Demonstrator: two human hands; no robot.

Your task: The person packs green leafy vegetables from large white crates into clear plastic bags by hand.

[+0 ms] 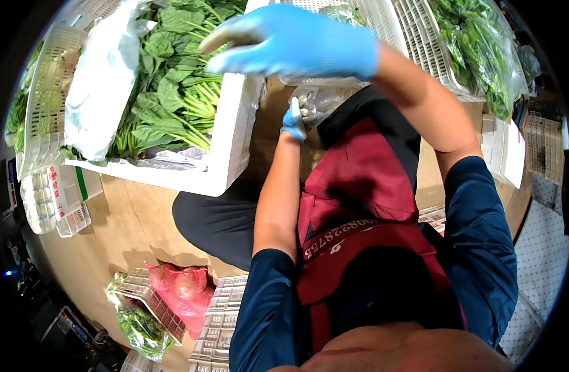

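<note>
My right hand (294,44), in a blue coated glove and slightly blurred, reaches across above the right edge of a white foam box (235,125). Its fingers are apart, with nothing seen between them. Leafy greens (173,88) with long stems fill the box, and a white plastic sheet (103,83) lies over their left part. Lower down, right of the box, my left hand (294,122) wears a blue and white glove. It is at the edge of a clear plastic bag (328,100) with small pale things in it; whether its fingers grip the bag is unclear.
White plastic crates (421,42) stand at the upper right, one bearing bagged greens (484,56). Another crate (47,97) is at far left, above packed eggs (37,202). Lower left are a red net sack (184,288), a tilted crate (149,297) and bagged greens (142,328).
</note>
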